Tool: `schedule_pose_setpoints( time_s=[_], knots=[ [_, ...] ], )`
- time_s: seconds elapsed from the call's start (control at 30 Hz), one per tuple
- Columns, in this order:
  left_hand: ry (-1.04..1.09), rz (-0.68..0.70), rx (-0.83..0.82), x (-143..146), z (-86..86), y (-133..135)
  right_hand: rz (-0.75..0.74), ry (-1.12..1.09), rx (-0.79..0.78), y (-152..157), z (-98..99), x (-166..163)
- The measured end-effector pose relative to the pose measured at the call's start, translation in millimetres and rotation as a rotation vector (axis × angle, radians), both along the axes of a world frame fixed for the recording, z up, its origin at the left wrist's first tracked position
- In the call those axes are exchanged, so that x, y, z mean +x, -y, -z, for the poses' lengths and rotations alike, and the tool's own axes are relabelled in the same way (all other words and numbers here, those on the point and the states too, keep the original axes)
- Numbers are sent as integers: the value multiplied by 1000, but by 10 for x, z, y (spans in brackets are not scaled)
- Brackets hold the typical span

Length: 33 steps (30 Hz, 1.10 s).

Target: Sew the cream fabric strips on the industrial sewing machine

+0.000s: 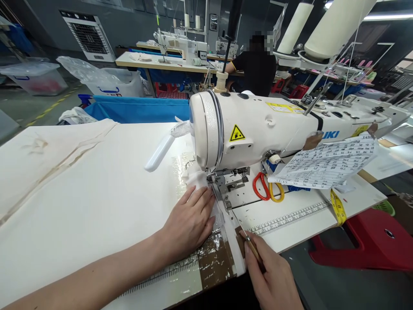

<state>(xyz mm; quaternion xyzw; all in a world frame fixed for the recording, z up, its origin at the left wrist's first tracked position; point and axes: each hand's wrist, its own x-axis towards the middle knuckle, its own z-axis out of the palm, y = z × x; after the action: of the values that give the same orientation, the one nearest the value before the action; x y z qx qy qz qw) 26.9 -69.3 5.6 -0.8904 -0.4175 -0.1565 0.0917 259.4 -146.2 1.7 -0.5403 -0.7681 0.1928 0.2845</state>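
Observation:
My left hand [190, 219] lies flat, fingers stretched out, on a strip of white fabric [196, 181] just in front of the presser foot [222, 183] of a white sewing machine [258, 129]. My right hand [274, 280] is closed on a thin pointed tool with a wooden handle [250, 243]. The tool's metal tip points towards the fabric edge beside the needle plate. The fabric runs under the machine head and down past the table's front edge.
Red- and yellow-handled scissors [267, 189] lie behind the needle area, under a printed paper sheet [325, 161]. A yellow tape measure [338, 209] hangs off the table [80, 206]. A red stool [364, 241] stands at the right. Another person [256, 64] sits at a far machine.

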Motion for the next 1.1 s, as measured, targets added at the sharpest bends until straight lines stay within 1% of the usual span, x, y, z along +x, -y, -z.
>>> schedule_pose_setpoints(
  time_s=[0.1,0.33,0.53,0.63,0.73,0.83,0.93,1.0,1.1],
  knots=[
    [-20,8,6,8,-12,17,14,-29,-45,-8,-22,7],
    [-44,10,-38,-2,5,40,28,-59,-50,-38,-28,-27],
    [-63,3,-57,2,9,59,89,-124,-44,1,6,-40],
    [-60,2,-56,0,11,60,104,-151,-102,21,32,-37],
    [-57,3,-65,-4,6,57,162,-234,-149,43,46,-64],
    [-58,8,-77,-10,1,47,218,-327,-190,76,17,-127],
    [-53,7,-86,-19,10,22,261,-342,-225,101,-39,-189],
    [-48,-1,-91,-24,16,-4,231,-309,-179,88,-65,-217],
    [-36,-9,-105,-25,8,-48,42,-263,0,4,-68,-264]
  ],
)
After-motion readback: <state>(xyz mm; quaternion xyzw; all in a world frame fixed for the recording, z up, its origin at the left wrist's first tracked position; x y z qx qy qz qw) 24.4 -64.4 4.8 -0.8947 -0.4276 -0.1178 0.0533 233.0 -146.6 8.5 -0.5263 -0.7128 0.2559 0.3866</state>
